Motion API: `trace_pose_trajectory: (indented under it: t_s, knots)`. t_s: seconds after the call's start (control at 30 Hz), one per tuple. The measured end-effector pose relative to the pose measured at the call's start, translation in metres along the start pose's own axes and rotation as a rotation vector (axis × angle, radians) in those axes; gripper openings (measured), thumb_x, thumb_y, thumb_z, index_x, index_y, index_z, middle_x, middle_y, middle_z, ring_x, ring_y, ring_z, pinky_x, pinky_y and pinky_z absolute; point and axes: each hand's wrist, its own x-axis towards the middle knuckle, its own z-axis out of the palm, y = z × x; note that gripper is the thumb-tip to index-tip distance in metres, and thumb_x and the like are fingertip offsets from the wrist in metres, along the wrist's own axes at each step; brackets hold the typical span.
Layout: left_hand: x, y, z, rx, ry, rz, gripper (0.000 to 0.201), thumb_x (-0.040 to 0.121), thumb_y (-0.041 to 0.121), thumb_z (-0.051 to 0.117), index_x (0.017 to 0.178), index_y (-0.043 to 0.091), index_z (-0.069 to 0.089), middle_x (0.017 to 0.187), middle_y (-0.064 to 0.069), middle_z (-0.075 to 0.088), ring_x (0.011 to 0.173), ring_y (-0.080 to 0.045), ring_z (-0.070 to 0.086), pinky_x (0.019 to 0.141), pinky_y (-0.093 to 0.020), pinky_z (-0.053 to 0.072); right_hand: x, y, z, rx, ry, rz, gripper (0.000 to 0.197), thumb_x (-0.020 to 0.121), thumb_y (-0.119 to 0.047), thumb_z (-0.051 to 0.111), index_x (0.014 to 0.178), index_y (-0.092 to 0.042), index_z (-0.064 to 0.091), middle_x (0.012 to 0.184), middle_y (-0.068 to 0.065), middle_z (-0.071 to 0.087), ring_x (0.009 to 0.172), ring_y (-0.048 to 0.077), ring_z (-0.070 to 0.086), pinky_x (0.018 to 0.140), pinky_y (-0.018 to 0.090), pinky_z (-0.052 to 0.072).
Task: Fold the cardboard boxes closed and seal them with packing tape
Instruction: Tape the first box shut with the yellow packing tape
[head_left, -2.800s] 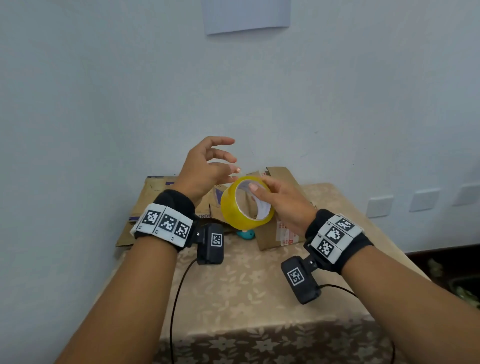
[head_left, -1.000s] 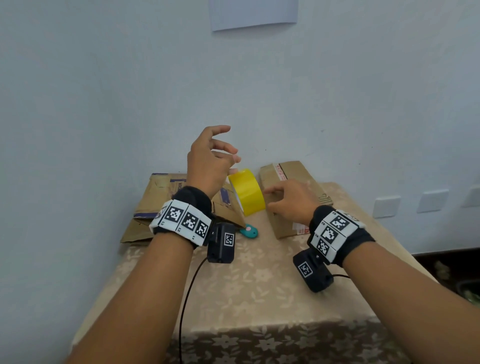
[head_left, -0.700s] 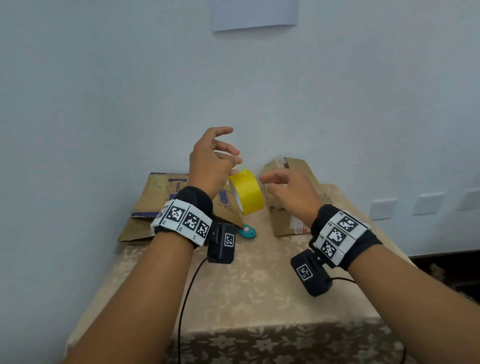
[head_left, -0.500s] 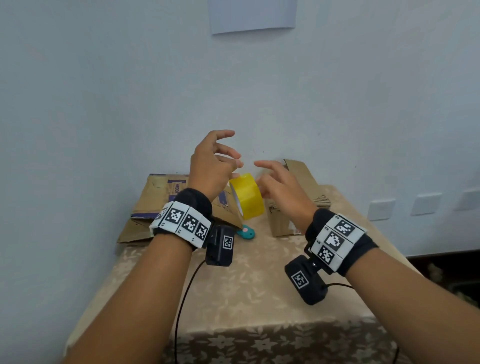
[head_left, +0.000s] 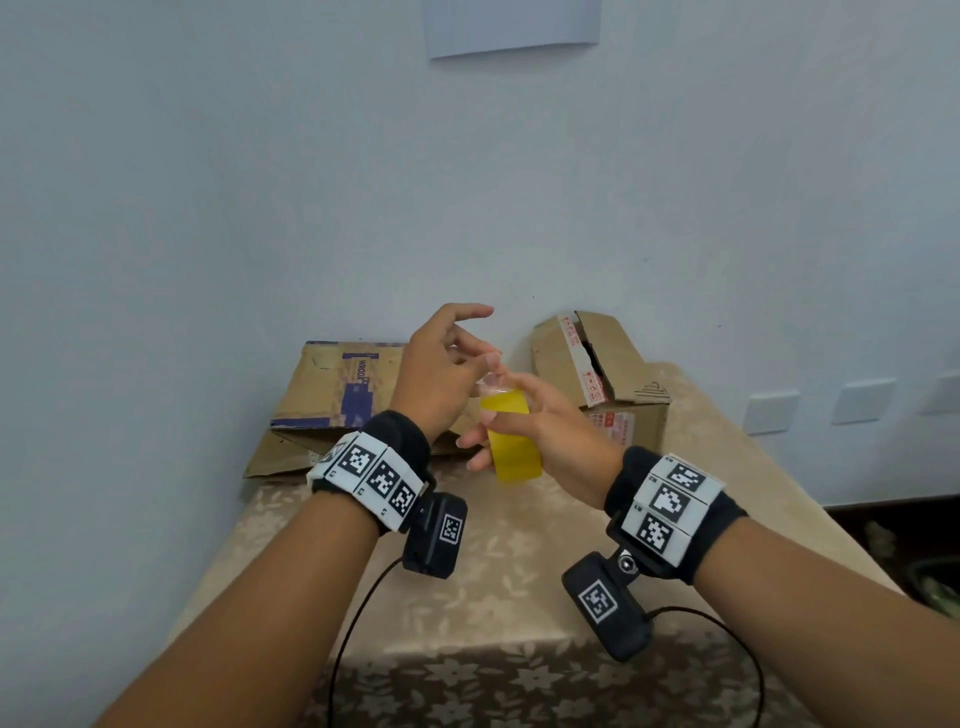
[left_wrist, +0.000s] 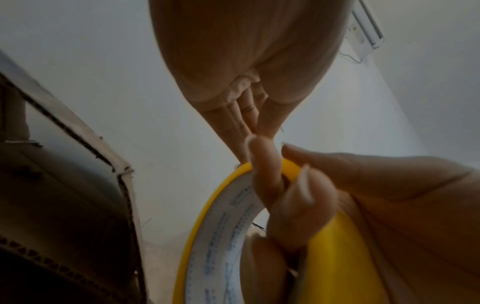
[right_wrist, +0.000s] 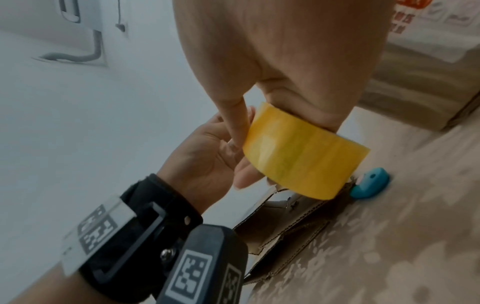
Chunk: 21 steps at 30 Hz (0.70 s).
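A yellow packing tape roll hangs edge-on above the table between my hands. My right hand grips it, with fingers hooked through the white core and the thumb on the outer face. My left hand pinches the tape at the top of the roll between thumb and fingertips. A flattened cardboard box with blue print lies at the back left. A small box stands at the back right with its top flaps partly raised.
A blue cutter lies on the floral tablecloth under the roll, next to the flattened box's edge. The wall stands right behind both boxes. Wall sockets sit to the right, past the table's edge.
My right hand left the small box, swung left and took hold of the roll. The left hand kept its pinch, and the roll turned edge-on and sank a little.
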Motion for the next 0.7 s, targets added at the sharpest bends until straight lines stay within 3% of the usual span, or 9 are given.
trace_pose_trajectory:
  t_s: [0.1,0.17,0.3,0.4,0.7]
  knots:
    - [0.000,-0.005,0.001,0.019,0.029,0.014,0.046,0.088,-0.003,0.071,0.123,0.026,0.063,0.085,-0.004,0.071,0.086,-0.021,0.074,0.074,-0.035,0.059,0.005,0.002,-0.001,0.012,0.020,0.014,0.041,0.101,-0.007,0.060,0.139,-0.012,0.046,0.087,0.017,0.074,0.069,0.028,0.070,0.068,0.036,0.059]
    - [0.001,-0.005,0.002,0.026,0.044,0.022,0.048,0.088,-0.002,0.072,0.124,0.029,0.062,0.086,-0.003,0.071,0.087,-0.020,0.073,0.077,-0.038,0.059,0.009,0.001,0.000,0.022,0.045,0.021,0.039,0.101,-0.003,0.056,0.138,-0.012,0.047,0.084,0.016,0.072,0.067,0.029,0.068,0.065,0.035,0.058]
    - [0.002,-0.009,0.001,0.042,0.048,0.017,0.058,0.086,-0.002,0.071,0.132,0.029,0.057,0.093,0.000,0.072,0.088,-0.018,0.072,0.076,-0.036,0.059,0.014,-0.001,0.002,-0.002,0.071,0.011,0.038,0.099,-0.001,0.053,0.133,-0.017,0.050,0.084,0.018,0.071,0.067,0.031,0.067,0.066,0.037,0.055]
    - [0.000,-0.011,0.001,0.048,0.053,0.023,0.060,0.084,-0.003,0.072,0.133,0.028,0.057,0.092,0.000,0.072,0.088,-0.016,0.071,0.084,-0.038,0.060,0.015,0.000,0.004,-0.011,0.080,0.013,0.032,0.099,0.000,0.053,0.126,-0.018,0.052,0.084,0.018,0.071,0.067,0.031,0.067,0.062,0.034,0.056]
    - [-0.002,-0.017,0.008,0.158,0.136,0.103,0.058,0.085,-0.003,0.070,0.131,0.030,0.058,0.083,0.006,0.069,0.086,-0.001,0.066,0.090,-0.031,0.055,0.015,0.003,0.008,0.033,0.099,0.008,0.035,0.098,0.001,0.056,0.128,-0.014,0.044,0.075,0.013,0.072,0.065,0.030,0.068,0.059,0.033,0.055]
